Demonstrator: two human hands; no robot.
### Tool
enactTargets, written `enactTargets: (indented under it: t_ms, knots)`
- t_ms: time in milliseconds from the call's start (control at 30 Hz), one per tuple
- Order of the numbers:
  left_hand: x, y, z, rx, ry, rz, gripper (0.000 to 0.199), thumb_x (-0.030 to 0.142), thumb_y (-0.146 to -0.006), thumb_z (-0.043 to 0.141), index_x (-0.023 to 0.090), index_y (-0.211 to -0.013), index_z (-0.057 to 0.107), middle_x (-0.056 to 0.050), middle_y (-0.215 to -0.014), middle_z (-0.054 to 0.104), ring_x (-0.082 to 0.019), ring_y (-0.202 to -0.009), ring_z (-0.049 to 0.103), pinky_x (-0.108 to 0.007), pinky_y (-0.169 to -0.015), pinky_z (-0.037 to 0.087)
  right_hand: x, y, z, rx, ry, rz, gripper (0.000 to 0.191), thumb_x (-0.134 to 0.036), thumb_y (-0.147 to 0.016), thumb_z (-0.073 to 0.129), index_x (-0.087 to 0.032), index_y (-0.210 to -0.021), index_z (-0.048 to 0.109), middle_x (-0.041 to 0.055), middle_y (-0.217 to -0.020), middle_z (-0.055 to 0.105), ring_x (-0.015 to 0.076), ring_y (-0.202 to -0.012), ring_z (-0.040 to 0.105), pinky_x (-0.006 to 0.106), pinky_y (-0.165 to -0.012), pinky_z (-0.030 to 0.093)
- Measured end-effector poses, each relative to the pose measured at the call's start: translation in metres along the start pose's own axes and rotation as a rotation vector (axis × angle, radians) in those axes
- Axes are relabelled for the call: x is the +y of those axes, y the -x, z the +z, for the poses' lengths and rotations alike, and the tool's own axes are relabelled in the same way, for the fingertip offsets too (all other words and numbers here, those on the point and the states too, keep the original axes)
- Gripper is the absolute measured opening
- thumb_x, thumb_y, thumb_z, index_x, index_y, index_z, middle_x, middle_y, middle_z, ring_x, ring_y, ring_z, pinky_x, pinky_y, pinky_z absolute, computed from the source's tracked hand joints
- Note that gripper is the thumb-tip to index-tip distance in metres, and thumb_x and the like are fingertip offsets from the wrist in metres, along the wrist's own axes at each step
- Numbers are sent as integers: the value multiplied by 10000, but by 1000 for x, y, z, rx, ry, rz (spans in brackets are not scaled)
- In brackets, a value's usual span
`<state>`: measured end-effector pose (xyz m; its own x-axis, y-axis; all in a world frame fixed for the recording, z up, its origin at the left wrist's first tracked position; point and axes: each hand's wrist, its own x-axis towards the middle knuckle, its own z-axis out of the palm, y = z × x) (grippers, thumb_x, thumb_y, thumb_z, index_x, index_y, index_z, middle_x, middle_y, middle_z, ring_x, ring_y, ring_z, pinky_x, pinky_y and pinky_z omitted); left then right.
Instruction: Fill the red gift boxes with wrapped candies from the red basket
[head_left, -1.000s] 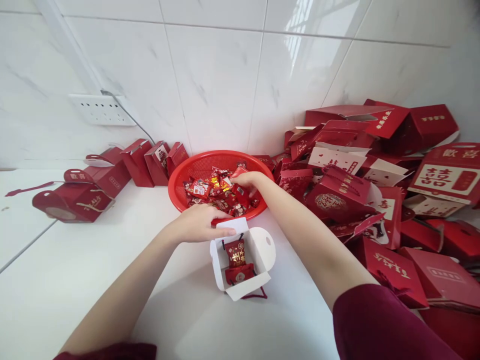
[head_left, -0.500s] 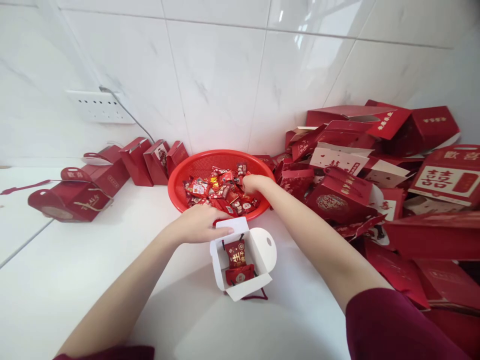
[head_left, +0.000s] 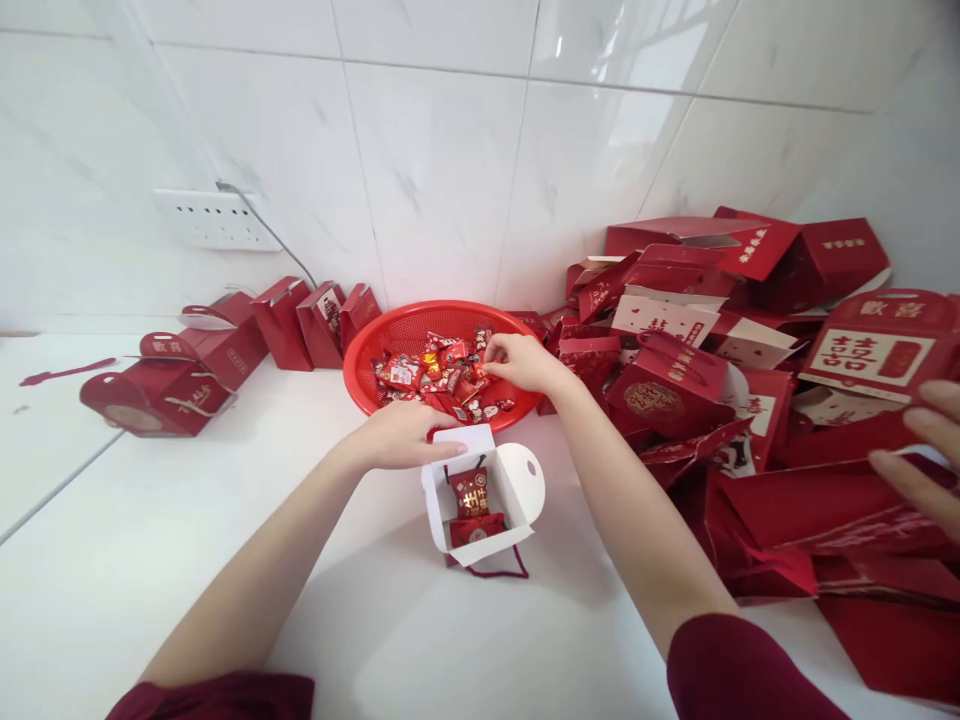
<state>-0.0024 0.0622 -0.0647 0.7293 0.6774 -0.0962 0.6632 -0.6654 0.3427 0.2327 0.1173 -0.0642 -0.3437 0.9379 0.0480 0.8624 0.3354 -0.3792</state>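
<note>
An open gift box (head_left: 480,545), white inside, stands on the table in front of me. Two red wrapped packets (head_left: 471,494) lie in it, and a dark red cord handle (head_left: 499,574) hangs out at its near side. My left hand (head_left: 401,435) grips the box's back flap, thumb on the flap and fingers behind it. Past the box is a red plastic basket (head_left: 367,399) with many small red-wrapped candies (head_left: 401,373). Over its right side my right hand (head_left: 525,362) pinches a wrapped candy, which the fingertips partly hide.
Unfilled-looking red gift boxes (head_left: 679,385) lie heaped at the right, where another person's hand (head_left: 930,455) reaches in. Several closed red boxes (head_left: 161,398) stand at the left near a red strip (head_left: 67,372). A socket panel (head_left: 214,220) with a cable is on the tiled wall.
My right hand has risen slightly from among the candies, its fingertips now showing. Another person's hand has come in at the right edge, and boxes in the heap there have shifted.
</note>
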Motion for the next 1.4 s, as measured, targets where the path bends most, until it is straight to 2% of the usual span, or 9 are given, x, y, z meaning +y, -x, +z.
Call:
enactTargets:
  t_ms: [100,200,333,500,700,800,900,1067,1400]
  knots:
    - [0,0,2,0,-19,8,394,557,-882,498,235,-928,721,-6,-702,676,-175,-602,595,-254,-569,346,-8,45,-4,152,-331,-149,233,-330,-946,550,-165,-1111,553,72,-1147,678,139,-993,655,255,-867,512]
    - [0,-1,4,31,-49,3,399,572,-876,514,237,-930,725,-2,-697,672,-173,-599,595,-251,-552,345,-21,81,-4,52,-683,-281,226,-351,-908,604,-172,-1044,590,60,-1002,709,162,-906,680,294,-812,535]
    - [-2,-1,7,139,77,82,379,540,-899,534,238,-1024,726,-12,-838,725,-177,-717,651,-259,-643,440,-33,106,-11,-21,-580,-277,159,-292,-924,564,-190,-1010,651,39,-1020,713,164,-926,667,291,-823,511]
    - [-4,14,25,646,340,214,242,273,-964,474,190,-1116,644,-83,-1108,688,-199,-1011,642,-324,-854,504,-25,125,-20,-79,-238,-120,215,-217,-959,449,-207,-1014,657,34,-1015,716,180,-894,649,298,-795,466]
    - [-6,57,87,1068,248,242,138,144,-895,482,198,-1007,542,-104,-1121,586,-248,-1072,570,-454,-928,477,-8,135,-26,-320,-84,-31,218,-185,-918,445,-212,-954,658,51,-1013,717,205,-869,655,305,-752,468]
    - [-8,66,115,1045,216,313,332,255,-880,500,207,-1208,498,-147,-1269,514,-305,-1181,515,-526,-952,469,-10,142,-34,-345,-166,-108,189,-241,-886,537,-227,-1040,646,39,-1083,710,210,-954,655,301,-811,484]
    - [-5,61,129,973,229,385,555,414,-877,496,200,-1381,401,-183,-1368,438,-356,-1262,455,-561,-965,454,-19,150,-37,-328,-264,-184,555,-323,-794,694,-256,-1319,528,44,-1312,626,238,-1174,590,327,-968,456]
    - [5,55,136,880,544,98,484,415,-978,388,204,-1413,366,-159,-1288,523,-282,-1159,543,-426,-896,483,-39,154,-21,-362,-213,-158,1032,-443,-720,773,-278,-1560,196,96,-1286,639,285,-1072,645,338,-853,488]
    - [7,59,128,680,430,310,317,465,-933,488,207,-1075,605,-164,-1275,546,-313,-1195,533,-493,-971,473,-43,133,7,-258,141,-12,899,-293,-833,683,-199,-1566,171,142,-1041,703,313,-907,675,290,-643,413]
